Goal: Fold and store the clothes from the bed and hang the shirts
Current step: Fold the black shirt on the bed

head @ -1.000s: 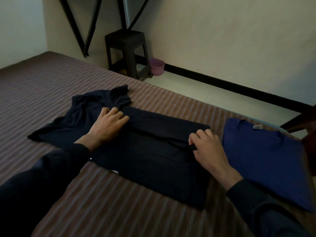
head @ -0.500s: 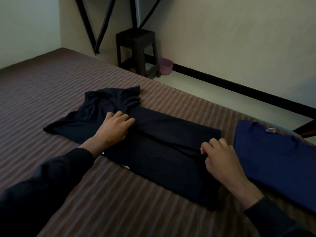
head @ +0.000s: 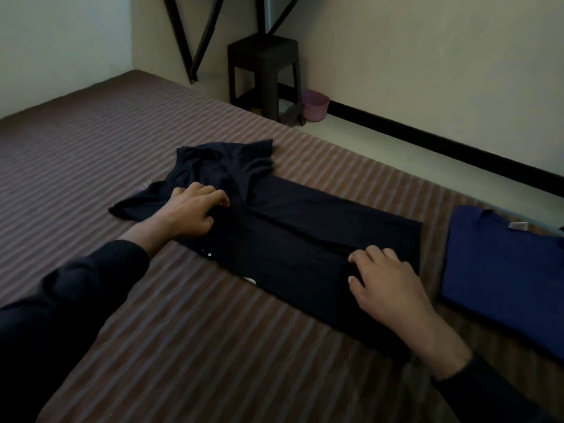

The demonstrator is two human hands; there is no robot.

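Soft, dark-navy knit is what you are handling: the half-folded shirt (head: 274,233) lies mid-bed, its crumpled collar end toward the far edge. Your left hand (head: 189,213) rests on the bunched shoulder, fingers curled into the cloth. Your right hand (head: 387,285) pinches the folded edge at the hem end. It looks light and limp, so grip both ends of a fold. A blue folded shirt (head: 503,276) lies near the bed's right edge.

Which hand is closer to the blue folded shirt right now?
Right. The right hand rests on the dark garment near its right edge, just left of the blue shirt. The left hand presses the garment's far left part, much farther away.
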